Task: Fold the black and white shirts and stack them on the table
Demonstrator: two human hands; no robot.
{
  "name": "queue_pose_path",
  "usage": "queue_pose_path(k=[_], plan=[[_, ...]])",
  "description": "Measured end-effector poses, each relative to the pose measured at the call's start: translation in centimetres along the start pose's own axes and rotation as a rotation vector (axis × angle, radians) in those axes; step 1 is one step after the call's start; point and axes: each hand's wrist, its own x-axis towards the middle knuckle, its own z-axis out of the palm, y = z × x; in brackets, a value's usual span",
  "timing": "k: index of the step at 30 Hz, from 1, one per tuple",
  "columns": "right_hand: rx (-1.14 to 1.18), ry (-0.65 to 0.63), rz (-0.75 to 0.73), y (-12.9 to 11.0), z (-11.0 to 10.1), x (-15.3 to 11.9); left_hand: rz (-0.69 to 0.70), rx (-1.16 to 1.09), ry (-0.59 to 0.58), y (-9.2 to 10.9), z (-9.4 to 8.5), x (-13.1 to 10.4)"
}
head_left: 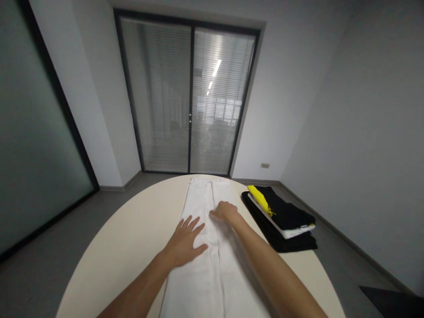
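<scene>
A pair of white trousers (195, 291) lies lengthwise across the table, its waistband at the far edge and its two legs running toward me. My left hand (185, 243) rests flat on the left part of the cloth with its fingers spread. Farther up and to the right, my right hand (227, 212) is closed, its fingertips at the fabric beside the middle line. The exact grip of those fingertips is partly hidden by the hand itself. The near ends of the trouser legs run out of view at the bottom.
The round cream table (132, 238) carries a stack of folded black clothes (281, 207) on the right, with a white layer between and a yellow fringed cloth (260, 198) on top. Beyond the table stands a glass door (159, 101) with blinds. A dark object (394, 302) shows at lower right.
</scene>
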Motion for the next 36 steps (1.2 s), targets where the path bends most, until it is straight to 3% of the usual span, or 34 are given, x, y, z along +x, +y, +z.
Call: queue_pose_path(k=[5,12,18,23,26,29,32,36], plan=[[0.013,0.025,-0.063,0.8,0.8,-2.6,0.048,-0.002,-0.014,-0.3,0.4,0.0],[0.083,0.055,-0.196,1.9,0.2,-4.1,0.11,0.007,-0.032,-0.3,0.2,-0.4],[-0.018,0.054,-0.121,2.5,0.3,-6.9,0.111,0.011,-0.028,-0.4,0.5,-0.3],[-0.047,0.054,-0.195,2.7,0.7,-8.5,0.123,0.023,0.0,-0.1,0.3,-0.3],[0.014,0.108,-0.203,3.0,1.1,-8.8,0.215,0.045,0.037,0.8,0.0,-0.6],[0.151,0.144,-0.21,3.6,1.2,-9.1,0.323,0.022,0.003,1.5,0.0,-1.0],[0.222,0.112,-0.254,4.3,0.7,-9.6,0.342,-0.007,-0.043,1.9,0.3,-1.3],[0.088,0.042,-0.256,4.7,-0.3,-11.0,0.311,-0.004,-0.012,2.0,0.5,-1.7]])
